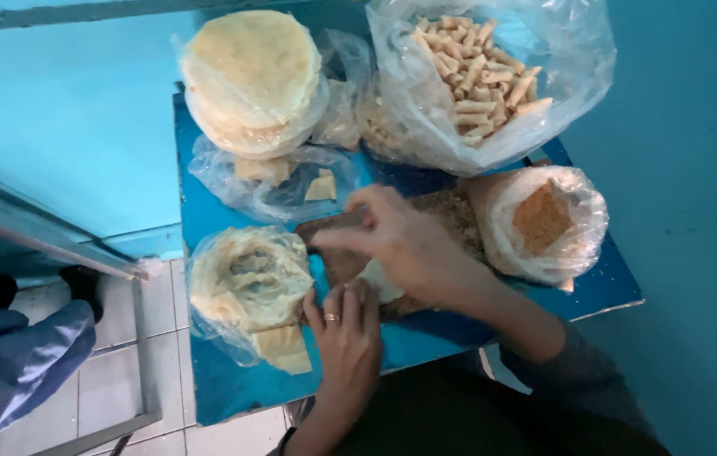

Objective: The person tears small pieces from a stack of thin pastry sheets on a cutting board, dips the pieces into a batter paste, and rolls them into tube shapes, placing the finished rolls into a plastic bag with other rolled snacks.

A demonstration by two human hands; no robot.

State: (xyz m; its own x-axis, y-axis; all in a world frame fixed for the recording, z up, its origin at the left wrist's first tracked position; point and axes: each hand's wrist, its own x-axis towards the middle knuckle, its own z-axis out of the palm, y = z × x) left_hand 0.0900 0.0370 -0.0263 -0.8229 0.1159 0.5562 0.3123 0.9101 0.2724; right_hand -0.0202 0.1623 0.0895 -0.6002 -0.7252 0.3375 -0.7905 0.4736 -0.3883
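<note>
A wooden board [451, 221] lay on the blue table [232, 388], and everything else sat around it. Behind the board, a big clear bag of rolled pastry sticks [478, 72] stood open, and left of that bag a stack of round thin wrappers [253, 72] rested on plastic. Just right of the board was a small bag of brown crumbs [544, 221]. Left of the board, a plastic bag held crumpled wrappers [249, 279], and it crowded the near left corner of the board. Far left of the board, a blue sleeve [12, 363] of another person showed above the tiled floor [114, 388].

The right hand [405, 241] reached across the board from the right, its fingers bent and pressing down on a pale wrapper piece [384, 283] that lay on the near part of the board. The left hand [346, 329], with a ring, came from below, its fingers curled on the near edge of the same piece
</note>
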